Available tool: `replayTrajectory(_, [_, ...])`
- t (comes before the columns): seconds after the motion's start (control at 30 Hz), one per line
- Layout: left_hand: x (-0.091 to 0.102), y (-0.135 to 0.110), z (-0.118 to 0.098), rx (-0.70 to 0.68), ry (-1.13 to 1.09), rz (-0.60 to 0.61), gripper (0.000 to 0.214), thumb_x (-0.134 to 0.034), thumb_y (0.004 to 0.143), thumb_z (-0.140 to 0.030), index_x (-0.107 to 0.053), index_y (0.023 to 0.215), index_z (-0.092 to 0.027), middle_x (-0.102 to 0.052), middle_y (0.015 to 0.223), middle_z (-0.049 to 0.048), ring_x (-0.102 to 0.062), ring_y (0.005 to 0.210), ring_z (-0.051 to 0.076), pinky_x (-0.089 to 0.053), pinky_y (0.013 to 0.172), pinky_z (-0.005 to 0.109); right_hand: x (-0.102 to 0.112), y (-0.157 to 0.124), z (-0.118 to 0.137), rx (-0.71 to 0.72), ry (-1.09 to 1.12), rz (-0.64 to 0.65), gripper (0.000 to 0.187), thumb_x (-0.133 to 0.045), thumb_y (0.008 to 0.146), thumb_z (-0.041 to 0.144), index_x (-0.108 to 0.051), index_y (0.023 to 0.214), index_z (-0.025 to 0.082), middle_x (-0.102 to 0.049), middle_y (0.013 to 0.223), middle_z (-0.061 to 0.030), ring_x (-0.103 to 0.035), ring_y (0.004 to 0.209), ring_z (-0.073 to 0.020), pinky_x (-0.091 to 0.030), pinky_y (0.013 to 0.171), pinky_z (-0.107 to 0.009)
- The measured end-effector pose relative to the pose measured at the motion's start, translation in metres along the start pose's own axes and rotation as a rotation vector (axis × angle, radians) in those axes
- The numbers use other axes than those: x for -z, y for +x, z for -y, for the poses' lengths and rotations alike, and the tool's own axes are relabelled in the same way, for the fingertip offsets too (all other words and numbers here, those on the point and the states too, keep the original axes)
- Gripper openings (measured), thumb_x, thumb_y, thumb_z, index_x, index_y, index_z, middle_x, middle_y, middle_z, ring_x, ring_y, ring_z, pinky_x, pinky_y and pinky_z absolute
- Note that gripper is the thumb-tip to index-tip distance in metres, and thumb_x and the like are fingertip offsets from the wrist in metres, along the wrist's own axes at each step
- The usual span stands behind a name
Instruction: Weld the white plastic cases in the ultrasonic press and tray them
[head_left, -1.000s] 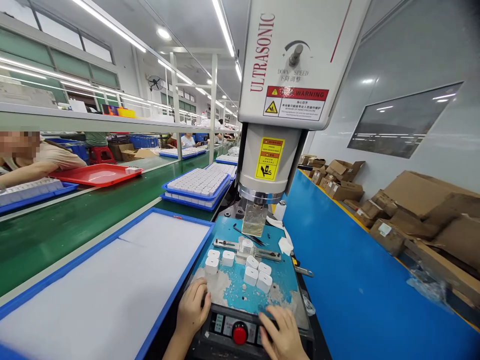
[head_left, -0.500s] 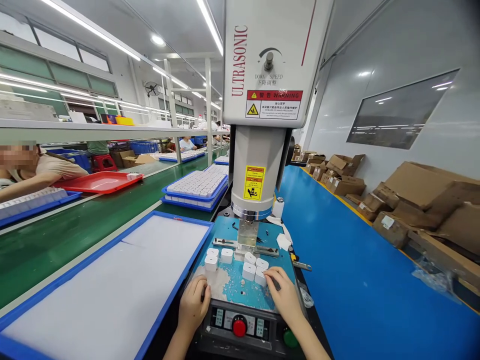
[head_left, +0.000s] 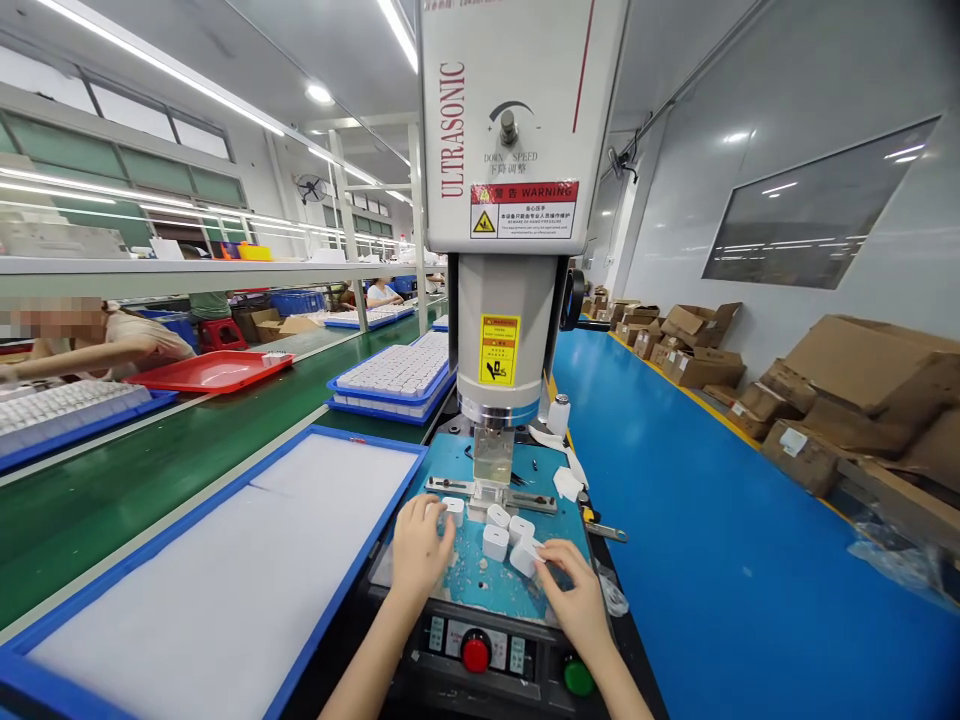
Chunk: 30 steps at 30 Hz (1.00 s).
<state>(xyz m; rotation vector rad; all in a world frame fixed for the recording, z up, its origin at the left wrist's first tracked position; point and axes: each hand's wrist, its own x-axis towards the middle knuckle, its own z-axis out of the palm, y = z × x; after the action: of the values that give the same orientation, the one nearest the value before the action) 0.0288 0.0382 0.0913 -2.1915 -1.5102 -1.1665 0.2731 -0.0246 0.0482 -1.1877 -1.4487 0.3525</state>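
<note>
An ultrasonic welder [head_left: 517,200] stands in front of me, its horn [head_left: 493,458] lowered onto a white part in the fixture [head_left: 491,493]. Several small white plastic housings [head_left: 496,541] lie on the teal work plate [head_left: 480,580]. My left hand [head_left: 420,545] rests curled over the housings at the plate's left, beside one white housing [head_left: 453,510]. My right hand [head_left: 570,590] pinches a white housing [head_left: 525,557] at the plate's right. Below the plate sit a red button [head_left: 475,653] and a green button [head_left: 578,677].
A blue-rimmed tray with a white foam sheet [head_left: 225,570] lies to my left on the green conveyor [head_left: 150,440]. Blue trays of white parts [head_left: 397,375] stand farther back. A person [head_left: 112,340] works at the left. Cardboard boxes [head_left: 825,410] line the blue floor at the right.
My left hand moved from the plate's front corner up onto the left-hand housings. My right hand left the control panel and closed on a housing. The horn came down onto the fixture.
</note>
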Motion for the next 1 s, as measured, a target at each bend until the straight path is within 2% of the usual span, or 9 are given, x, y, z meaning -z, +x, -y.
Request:
replayTrajectory(0.1, [-0.015,0.034,-0.023,0.088,0.157,0.184,0.029,-0.048,0.085,-0.035,-0.066,0.097,-0.016,-0.063,0.108,0.013,-0.053,0.107,0.028,-0.033,0.1,0.048,0.003,0.001,-0.008,-0.085,0.167,-0.125,0.029,-0.062,0.079,0.046,-0.066,0.079,0.017,-0.063,0.089,-0.0108,-0.064,0.085,-0.0221,-0.055,0.071,-0.032])
replayTrajectory(0.2, [-0.037,0.057,-0.041,0.137,0.218,0.344,0.037,-0.048,0.084,-0.044,-0.069,0.088,-0.014,-0.067,0.097,0.0158,-0.056,0.102,0.031,-0.025,0.103,0.051,0.004,0.002,-0.015,-0.17,0.262,-0.234,0.035,-0.065,0.075,0.05,-0.065,0.08,0.016,-0.066,0.088,-0.0113,-0.065,0.081,-0.0225,-0.056,0.069,-0.032])
replayTrajectory(0.37, [-0.066,0.079,-0.057,0.174,0.217,0.426,0.043,-0.05,0.081,-0.047,-0.068,0.09,-0.008,-0.07,0.084,0.0194,-0.064,0.089,0.031,-0.023,0.103,0.05,-0.001,0.003,-0.015,-0.258,0.34,-0.314,0.038,-0.067,0.072,0.052,-0.065,0.083,0.015,-0.068,0.09,-0.012,-0.066,0.083,-0.0242,-0.055,0.071,-0.034])
replayTrajectory(0.47, [-0.067,0.089,-0.056,0.233,0.209,0.456,0.044,-0.047,0.082,-0.045,-0.064,0.096,-0.007,-0.07,0.083,0.0203,-0.066,0.085,0.03,-0.028,0.098,0.049,-0.002,0.002,-0.016,-0.279,0.383,-0.334,0.036,-0.069,0.071,0.05,-0.065,0.083,0.016,-0.068,0.089,-0.0105,-0.066,0.083,-0.0245,-0.054,0.072,-0.034])
replayTrajectory(0.57, [-0.053,0.094,-0.048,0.294,0.193,0.458,0.044,-0.043,0.084,-0.045,-0.059,0.103,-0.009,-0.071,0.079,0.0162,-0.067,0.081,0.028,-0.034,0.091,0.045,0.001,0.003,-0.02,-0.28,0.376,-0.333,0.035,-0.07,0.07,0.049,-0.066,0.083,0.016,-0.069,0.09,-0.011,-0.066,0.085,-0.0256,-0.055,0.073,-0.036])
replayTrajectory(0.67, [-0.029,0.084,-0.041,0.316,0.196,0.402,0.042,-0.039,0.086,-0.047,-0.057,0.102,-0.012,-0.07,0.08,0.0128,-0.065,0.086,0.027,-0.032,0.096,0.045,0.007,0.012,-0.023,-0.253,0.3,-0.324,0.033,-0.068,0.073,0.047,-0.067,0.086,0.016,-0.069,0.094,-0.0122,-0.066,0.087,-0.026,-0.056,0.073,-0.036])
replayTrajectory(0.8, [-0.003,0.044,-0.034,0.251,0.25,0.191,0.04,-0.043,0.082,-0.049,-0.059,0.093,-0.015,-0.064,0.107,0.0174,-0.051,0.114,0.033,-0.023,0.104,0.053,0.01,0.05,-0.017,-0.113,0.1,-0.191,0.027,-0.059,0.081,0.042,-0.066,0.088,0.017,-0.067,0.1,-0.0121,-0.063,0.093,-0.0249,-0.054,0.078,-0.037])
replayTrajectory(0.9, [0.001,0.011,-0.028,0.174,0.298,0.063,0.036,-0.05,0.078,-0.045,-0.062,0.093,-0.014,-0.058,0.121,0.0209,-0.041,0.125,0.039,-0.019,0.103,0.062,-0.001,0.087,-0.011,-0.025,-0.042,-0.027,0.024,-0.051,0.085,0.038,-0.065,0.089,0.019,-0.066,0.101,-0.0104,-0.063,0.091,-0.023,-0.053,0.08,-0.037])
replayTrajectory(1.0, [-0.003,-0.007,-0.021,0.142,0.297,0.078,0.035,-0.052,0.077,-0.04,-0.064,0.095,-0.012,-0.056,0.123,0.0232,-0.038,0.128,0.041,-0.019,0.102,0.066,-0.021,0.11,-0.01,0.005,-0.094,0.092,0.021,-0.05,0.083,0.034,-0.066,0.086,0.021,-0.066,0.098,-0.0075,-0.065,0.084,-0.0213,-0.053,0.076,-0.035])
